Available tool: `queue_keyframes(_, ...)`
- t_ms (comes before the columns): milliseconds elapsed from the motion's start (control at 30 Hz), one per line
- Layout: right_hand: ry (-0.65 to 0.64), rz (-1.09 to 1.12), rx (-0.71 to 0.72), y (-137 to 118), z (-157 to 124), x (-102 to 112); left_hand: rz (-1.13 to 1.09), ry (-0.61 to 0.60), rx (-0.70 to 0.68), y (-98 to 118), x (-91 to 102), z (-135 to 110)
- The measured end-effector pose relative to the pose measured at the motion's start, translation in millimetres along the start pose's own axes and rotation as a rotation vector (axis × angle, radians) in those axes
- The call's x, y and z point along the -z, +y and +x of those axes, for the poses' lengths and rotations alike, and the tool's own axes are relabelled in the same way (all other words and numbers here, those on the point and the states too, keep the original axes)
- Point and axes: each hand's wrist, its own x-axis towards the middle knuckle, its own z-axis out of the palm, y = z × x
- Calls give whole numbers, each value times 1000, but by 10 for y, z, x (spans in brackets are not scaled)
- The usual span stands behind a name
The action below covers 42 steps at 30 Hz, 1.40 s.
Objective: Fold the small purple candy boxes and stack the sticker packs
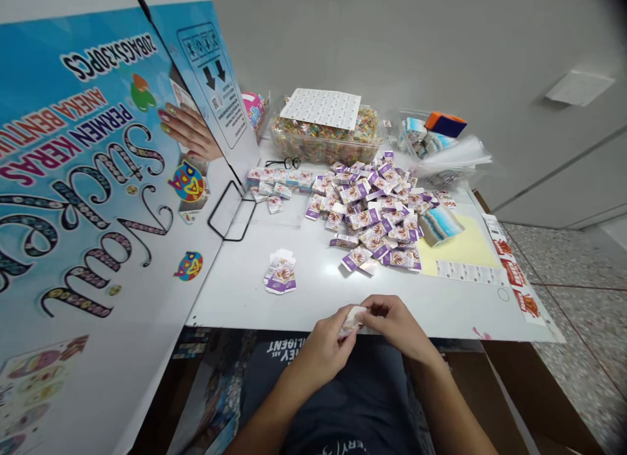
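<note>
My left hand [326, 350] and my right hand [392, 321] meet at the near edge of the white table [313, 292], both pinched on one small white packet [353, 318] between the fingertips. A short stack of flat purple-and-white packets [281, 272] lies on the table just beyond my hands. Further back spreads a large heap of the same small purple packets [372, 210]. A row of pale packets [279, 177] runs along the heap's left side.
A big blue printed cardboard box [88, 200] stands at the left, and another person's hand [189, 132] grips its flap. At the back are a clear tub of candies [323, 138] under a printed sheet, glasses [284, 162], and a clear tray [441, 148]. A yellow sheet [463, 246] lies right.
</note>
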Motion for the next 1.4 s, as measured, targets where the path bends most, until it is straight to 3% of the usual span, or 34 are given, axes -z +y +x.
queue_keyframes(133, 147, 31, 181, 30, -67, -119, -213, 118, 103, 19, 13, 62)
queue_keyframes(233, 265, -229, 415, 113, -116, -227, -520, 212, 235, -30, -42, 88)
queue_keyframes(300, 264, -397, 525, 160, -142, -287, -719, 315, 336, -58, -96, 90)
queue_keyframes(400, 229, -472, 573, 177, -172, -341, -928, 481, 425, -49, -149, 87)
queue_keyframes(600, 68, -474, 509, 78, -202, -420, -969, 286, 373, 53, -123, 61)
queue_keyframes(667, 84, -398, 475, 94, -186, -456, -1020, 248, 396, 64, -103, 50)
queue_keyframes(733, 183, -277, 437, 154, -158, -482, -1078, 176, 379, 68, -79, 40)
queue_keyframes(833, 404, -83, 368, 268, -119, -483, -1033, 102, 349, 58, -45, 26)
queue_keyframes(900, 481, -28, 342, 302, -109, -456, -930, 105, 332, 39, -39, 16)
queue_keyframes(1133, 361, -205, 482, 77, -116, -315, -696, 225, 237, 10, -104, -37)
queue_keyframes(1300, 353, 190, 176, 26, -67, -357, -471, 340, 165, -16, -137, -87)
queue_keyframes(1400, 430, 281, 113, 76, -40, -406, -379, 339, 114, -44, -140, -95)
